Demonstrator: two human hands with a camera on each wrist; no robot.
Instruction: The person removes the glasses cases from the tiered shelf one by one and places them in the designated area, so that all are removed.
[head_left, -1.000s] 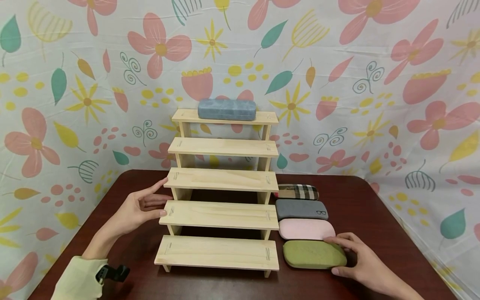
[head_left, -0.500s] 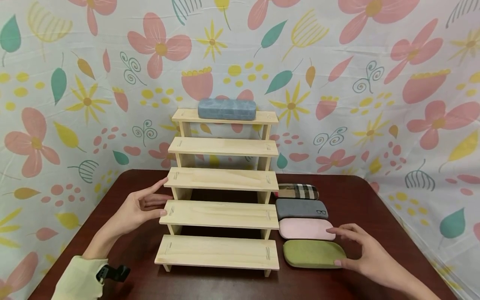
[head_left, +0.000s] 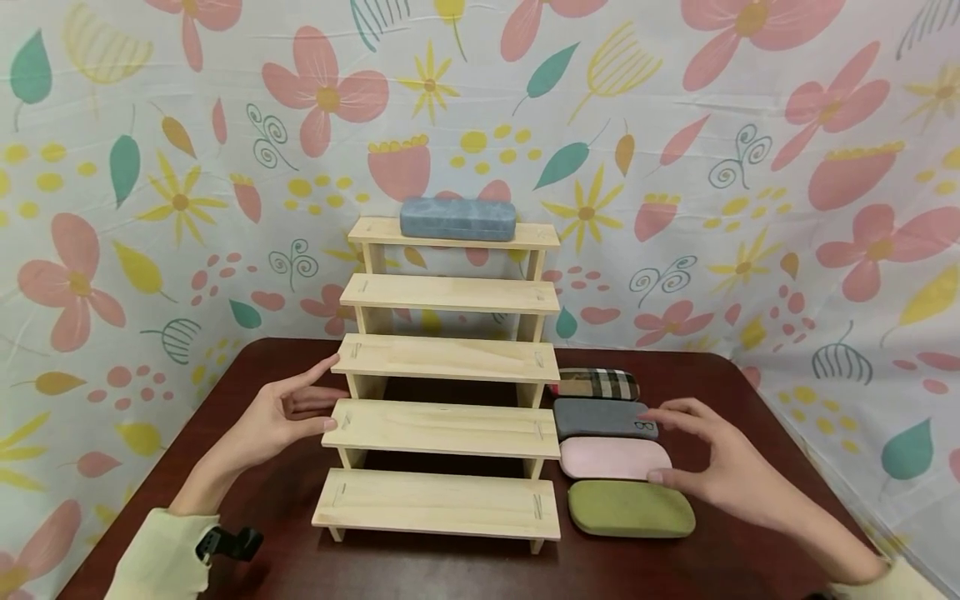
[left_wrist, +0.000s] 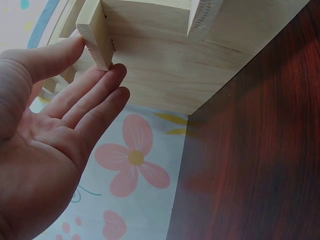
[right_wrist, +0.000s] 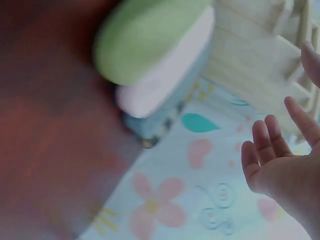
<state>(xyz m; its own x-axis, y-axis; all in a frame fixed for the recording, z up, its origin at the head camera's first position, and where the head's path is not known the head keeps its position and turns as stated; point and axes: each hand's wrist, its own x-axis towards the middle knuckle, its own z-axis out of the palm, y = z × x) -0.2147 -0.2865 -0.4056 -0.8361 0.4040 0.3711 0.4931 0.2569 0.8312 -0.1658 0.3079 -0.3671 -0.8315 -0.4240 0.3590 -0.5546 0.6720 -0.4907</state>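
A wooden stepped rack (head_left: 442, 429) stands mid-table, with a blue glasses case (head_left: 457, 219) lying on its top step. My left hand (head_left: 270, 421) rests against the rack's left side, nearly straight fingers touching the step ends; the left wrist view shows thumb and fingertips at a board's end. To the right of the rack lie a green glasses case (head_left: 632, 508), a pink glasses case (head_left: 615, 458), a grey glasses case (head_left: 600, 417) with a small glasses print, and a plaid case (head_left: 600, 383). My right hand (head_left: 708, 454) hovers by the pink and grey cases, fingers spread, holding nothing.
The dark red-brown table (head_left: 420, 571) runs back to a white cloth (head_left: 480, 100) printed with flowers and leaves, which hangs behind and at the sides. A black strap device (head_left: 228, 544) sits at my left wrist.
My right hand has moved from the green case's right end, back past the pink case, toward the grey one. The left hand stays at the rack, and the cases have not moved.
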